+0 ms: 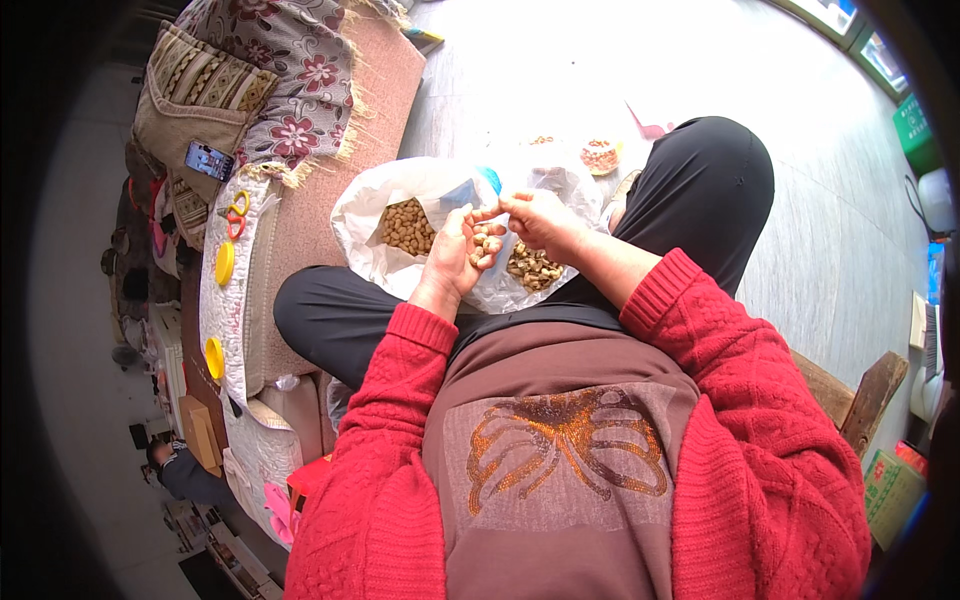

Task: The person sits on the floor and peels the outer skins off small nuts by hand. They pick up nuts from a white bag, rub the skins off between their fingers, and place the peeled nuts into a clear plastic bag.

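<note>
In my left hand (459,255) lie several unshelled peanuts (484,247), cupped in the palm and curled fingers. The fingers of my right hand (546,223) are drawn together and meet my left fingertips; whatever is pinched between them is too small to tell. Below and left of the hands, a white sack (358,196) gapes around a heap of whole peanuts (409,227). Beneath my right hand, broken peanut shells (534,268) fill part of a clear plastic bag (504,294). Beyond it, a clear container (601,157) holds reddish shelled kernels.
To the left stands a sofa (300,300) bearing a phone (209,160), scissors (237,214) and yellow lids (224,263). A wooden piece of furniture (874,401) is at the right, near a green-and-white box (892,495). Another person (184,469) appears far lower left.
</note>
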The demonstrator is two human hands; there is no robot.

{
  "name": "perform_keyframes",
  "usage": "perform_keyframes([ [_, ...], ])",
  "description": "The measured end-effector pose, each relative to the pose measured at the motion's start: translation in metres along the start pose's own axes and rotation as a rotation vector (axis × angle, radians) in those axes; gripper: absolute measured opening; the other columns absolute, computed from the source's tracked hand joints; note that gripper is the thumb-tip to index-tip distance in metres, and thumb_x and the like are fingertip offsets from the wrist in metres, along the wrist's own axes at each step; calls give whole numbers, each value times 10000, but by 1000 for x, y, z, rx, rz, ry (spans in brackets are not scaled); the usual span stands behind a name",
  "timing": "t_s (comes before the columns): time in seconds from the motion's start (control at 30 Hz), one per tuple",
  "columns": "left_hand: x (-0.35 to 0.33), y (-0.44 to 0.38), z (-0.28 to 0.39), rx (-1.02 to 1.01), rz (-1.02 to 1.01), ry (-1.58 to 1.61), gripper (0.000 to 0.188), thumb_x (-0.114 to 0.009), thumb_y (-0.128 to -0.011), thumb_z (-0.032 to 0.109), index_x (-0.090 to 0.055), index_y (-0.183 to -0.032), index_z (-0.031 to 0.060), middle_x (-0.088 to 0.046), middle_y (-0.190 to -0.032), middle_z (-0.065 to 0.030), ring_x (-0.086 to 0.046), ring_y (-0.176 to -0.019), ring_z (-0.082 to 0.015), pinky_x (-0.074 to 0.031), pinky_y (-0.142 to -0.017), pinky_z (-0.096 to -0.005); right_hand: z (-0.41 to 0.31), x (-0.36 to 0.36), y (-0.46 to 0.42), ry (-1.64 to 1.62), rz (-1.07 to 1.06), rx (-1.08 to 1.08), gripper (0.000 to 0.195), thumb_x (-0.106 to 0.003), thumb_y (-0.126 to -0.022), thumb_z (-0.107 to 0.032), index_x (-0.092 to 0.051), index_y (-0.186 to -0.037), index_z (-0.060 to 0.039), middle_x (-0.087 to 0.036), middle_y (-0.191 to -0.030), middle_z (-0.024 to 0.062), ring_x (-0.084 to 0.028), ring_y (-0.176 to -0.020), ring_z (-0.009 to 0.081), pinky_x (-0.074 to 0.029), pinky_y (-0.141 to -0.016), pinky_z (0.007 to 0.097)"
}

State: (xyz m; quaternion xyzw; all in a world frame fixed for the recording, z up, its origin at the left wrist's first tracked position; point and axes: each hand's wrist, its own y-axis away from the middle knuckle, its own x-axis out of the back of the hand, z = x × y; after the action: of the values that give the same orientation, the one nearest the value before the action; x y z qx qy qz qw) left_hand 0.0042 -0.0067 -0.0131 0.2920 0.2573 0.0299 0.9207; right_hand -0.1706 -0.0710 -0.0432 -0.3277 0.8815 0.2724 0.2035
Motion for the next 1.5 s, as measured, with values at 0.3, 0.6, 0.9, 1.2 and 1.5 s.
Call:
perform_keyframes([
  [0.3,-5,2,-10,37,121,-239,588,-368,-1013,616,-667,-895,124,-642,-702,-14,-526,-531,-106,-340,-422,-213,-4,-20,20,1148,-74,345,238,-599,-936,-259,-691,-1140,-177,-741,-953,98,-711,-933,287,-539,-831,401],
  [0.6,-11,3,-8,-112,55,-107,341,-473,-1047,403,-578,-1081,80,-591,-749,-19,-538,-556,-107,-346,-411,-203,6,-16,0,302,14,240,299,-620,-951,-250,-658,-994,43,-669,-774,57,-631,-701,126,-520,-668,281],
  [0.9,-25,10,-11,-461,141,-424,279,-676,-937,80,-544,-1181,50,-580,-815,-6,-462,-539,-28,-334,-435,-169,-7,-6,3,-217,24,-114,166,-621,-992,-293,-543,-901,-178,-404,-593,-83,-279,-442,37,-177,-396,225],
  [1.2,-18,7,-12,-422,233,-408,193,-619,-993,154,-641,-1145,38,-584,-750,24,-414,-493,-11,-298,-429,-173,-6,-14,6,-3,74,-25,204,-619,-997,-324,-618,-1011,-121,-444,-618,-69,-310,-454,32,-216,-406,211],
  [1.5,-19,9,-9,-432,154,-338,257,-604,-1002,164,-638,-1227,44,-633,-765,6,-430,-482,-19,-332,-427,-174,-4,-8,6,12,-21,26,280,-565,-1023,-347,-638,-1089,-85,-452,-618,-58,-339,-456,37,-256,-415,208],
])
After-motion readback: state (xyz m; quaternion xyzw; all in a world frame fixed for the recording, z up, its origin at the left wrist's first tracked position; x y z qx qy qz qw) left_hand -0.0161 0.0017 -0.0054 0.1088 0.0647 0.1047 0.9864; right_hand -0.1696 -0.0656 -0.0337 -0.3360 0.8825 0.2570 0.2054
